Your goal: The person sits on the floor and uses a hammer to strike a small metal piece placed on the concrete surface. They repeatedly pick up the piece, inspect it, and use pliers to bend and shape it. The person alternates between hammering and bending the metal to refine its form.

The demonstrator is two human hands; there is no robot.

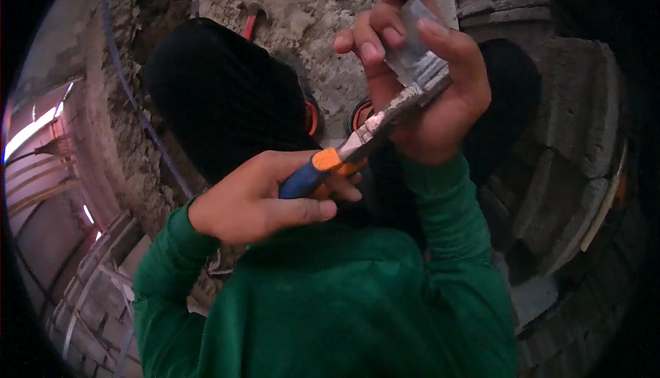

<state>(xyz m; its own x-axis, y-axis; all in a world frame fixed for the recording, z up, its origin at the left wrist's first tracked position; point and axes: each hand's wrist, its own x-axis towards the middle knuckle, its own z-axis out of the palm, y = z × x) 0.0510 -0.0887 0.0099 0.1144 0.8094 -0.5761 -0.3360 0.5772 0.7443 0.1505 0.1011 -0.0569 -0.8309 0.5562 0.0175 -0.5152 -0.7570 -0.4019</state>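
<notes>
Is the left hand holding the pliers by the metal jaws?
No, the left hand grips the pliers by their blue and orange handle, while the right hand holds a grey piece.

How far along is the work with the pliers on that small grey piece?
Mid-step, apparently. Done: the left hand grips the blue-and-orange pliers, and the right hand holds up the small grey piece. In hand: the pliers' nose meets the lower edge of the piece, beside its ribbed end. Left: the piece looks whole and still caught at the pliers' tip. A red-handled tool lies unused on the rough ground.
</notes>
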